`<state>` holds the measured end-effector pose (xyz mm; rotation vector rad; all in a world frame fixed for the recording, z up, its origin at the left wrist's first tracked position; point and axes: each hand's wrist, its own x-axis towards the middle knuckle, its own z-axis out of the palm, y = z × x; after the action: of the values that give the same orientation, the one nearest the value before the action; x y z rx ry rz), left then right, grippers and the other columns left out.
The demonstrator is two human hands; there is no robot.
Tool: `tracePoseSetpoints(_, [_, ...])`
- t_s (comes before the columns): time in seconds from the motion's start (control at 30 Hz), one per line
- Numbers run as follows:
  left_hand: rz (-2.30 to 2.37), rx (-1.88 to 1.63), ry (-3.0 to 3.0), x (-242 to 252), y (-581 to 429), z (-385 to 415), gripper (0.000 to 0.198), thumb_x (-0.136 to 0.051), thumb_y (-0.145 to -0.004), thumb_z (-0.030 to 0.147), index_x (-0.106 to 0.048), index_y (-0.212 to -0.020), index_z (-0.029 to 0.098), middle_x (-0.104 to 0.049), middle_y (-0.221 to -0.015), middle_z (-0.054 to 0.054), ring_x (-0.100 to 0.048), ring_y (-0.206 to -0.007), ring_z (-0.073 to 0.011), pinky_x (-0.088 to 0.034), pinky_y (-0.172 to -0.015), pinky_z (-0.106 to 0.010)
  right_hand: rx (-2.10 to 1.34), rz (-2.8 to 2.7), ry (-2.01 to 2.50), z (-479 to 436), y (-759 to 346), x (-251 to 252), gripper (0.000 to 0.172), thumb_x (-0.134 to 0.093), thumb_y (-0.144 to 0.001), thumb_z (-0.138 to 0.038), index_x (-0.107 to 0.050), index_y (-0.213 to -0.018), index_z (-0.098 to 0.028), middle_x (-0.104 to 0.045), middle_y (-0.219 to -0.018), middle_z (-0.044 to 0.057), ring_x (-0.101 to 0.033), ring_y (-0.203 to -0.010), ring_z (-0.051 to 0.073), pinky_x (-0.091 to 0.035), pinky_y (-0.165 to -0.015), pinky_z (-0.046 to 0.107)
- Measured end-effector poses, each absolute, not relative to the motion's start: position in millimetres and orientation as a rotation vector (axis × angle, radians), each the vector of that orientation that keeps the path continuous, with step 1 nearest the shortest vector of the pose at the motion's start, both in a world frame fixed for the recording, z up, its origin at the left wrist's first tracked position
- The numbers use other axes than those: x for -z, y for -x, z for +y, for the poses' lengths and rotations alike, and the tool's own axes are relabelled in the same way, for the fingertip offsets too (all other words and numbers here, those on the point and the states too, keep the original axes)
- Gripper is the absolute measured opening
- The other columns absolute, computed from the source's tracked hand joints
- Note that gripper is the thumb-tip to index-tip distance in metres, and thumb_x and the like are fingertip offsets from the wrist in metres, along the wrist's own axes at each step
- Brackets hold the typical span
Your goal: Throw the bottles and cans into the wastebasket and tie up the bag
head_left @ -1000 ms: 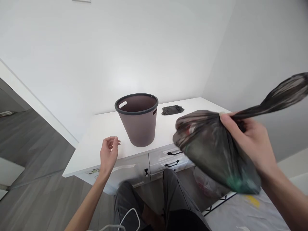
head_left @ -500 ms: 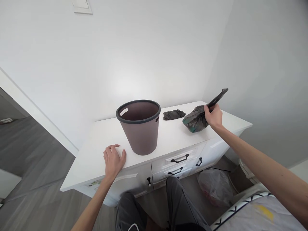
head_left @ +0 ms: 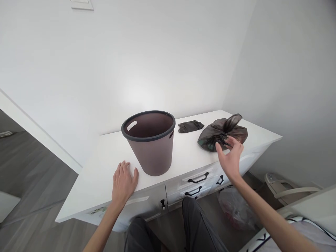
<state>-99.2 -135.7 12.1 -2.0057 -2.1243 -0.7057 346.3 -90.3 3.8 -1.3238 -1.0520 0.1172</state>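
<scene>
A mauve trash can [head_left: 153,155] with a dark rim stands upright on the white cabinet top [head_left: 105,150]. Just left of its base, my left hand [head_left: 124,180] lies flat on the surface, fingers apart and holding nothing. To the right sits a filled black garbage bag [head_left: 212,133], its gathered neck sticking up. My right hand [head_left: 231,157] is at the bag's near side, thumb and fingers spread, with nothing gripped between them. Behind, between can and bag, lies a folded black plastic bag [head_left: 190,126].
Drawers with black handles [head_left: 198,177] form the cabinet front, close to my knees [head_left: 194,217]. A clear plastic bag [head_left: 236,208] lies on the floor at the right, near a beige plastic object [head_left: 280,187]. White walls [head_left: 157,52] stand behind and to the right.
My right hand has let go of the garbage bag's neck and drawn back toward me. The bag now rests spread out on the cabinet top. My left hand has flattened slightly.
</scene>
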Motion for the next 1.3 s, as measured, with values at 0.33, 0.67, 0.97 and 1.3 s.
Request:
tracePoseSetpoints(0.33, [-1.976, 0.507, 2.519, -31, 101, -139, 0.088, -0.048, -0.098, 0.064, -0.017, -0.168, 0.02, -0.035, -0.17, -0.015, -0.028, -0.159, -0.0332, -0.018, -0.131, -0.055, -0.76, -1.836, 1.051, -103, -263, 10, 0.084, -0.075, -0.089, -0.055, -0.037, -0.161, -0.033, -0.039, -0.166, 0.011, -0.038, -0.153, 0.031, -0.036, -0.124, 0.054])
tracePoseSetpoints(0.67, [-1.912, 0.592, 2.626, -47, 68, -112, 0.086, -0.06, -0.091, 0.068, -0.033, -0.157, 0.021, -0.053, -0.157, -0.015, -0.045, -0.149, -0.0366, -0.021, -0.128, -0.056, -0.962, -2.033, 0.868, -43, -225, -21, 0.1, -0.084, -0.078, -0.058, -0.037, -0.163, -0.033, -0.046, -0.164, 0.008, -0.046, -0.148, 0.037, -0.04, -0.121, 0.057])
tracePoseSetpoints(0.97, [-1.946, 0.628, 2.613, -36, 65, -64, 0.088, -0.059, -0.088, 0.072, -0.034, -0.154, 0.02, -0.054, -0.154, -0.015, -0.048, -0.145, -0.0361, -0.023, -0.127, -0.055, -0.95, -1.969, 0.893, -5, -220, -17, 0.097, -0.087, -0.076, -0.056, -0.042, -0.159, -0.031, -0.051, -0.16, 0.008, -0.05, -0.144, 0.034, -0.043, -0.118, 0.053])
tracePoseSetpoints(1.3, [-1.962, 0.71, 2.588, -27, 67, -49, 0.091, -0.062, -0.085, 0.075, -0.035, -0.154, 0.023, -0.056, -0.151, -0.013, -0.051, -0.142, -0.0356, -0.025, -0.127, -0.056, -0.912, -1.929, 0.925, 3, -216, -16, 0.092, -0.087, -0.076, -0.056, -0.048, -0.155, -0.03, -0.055, -0.155, 0.009, -0.053, -0.142, 0.033, -0.045, -0.116, 0.052])
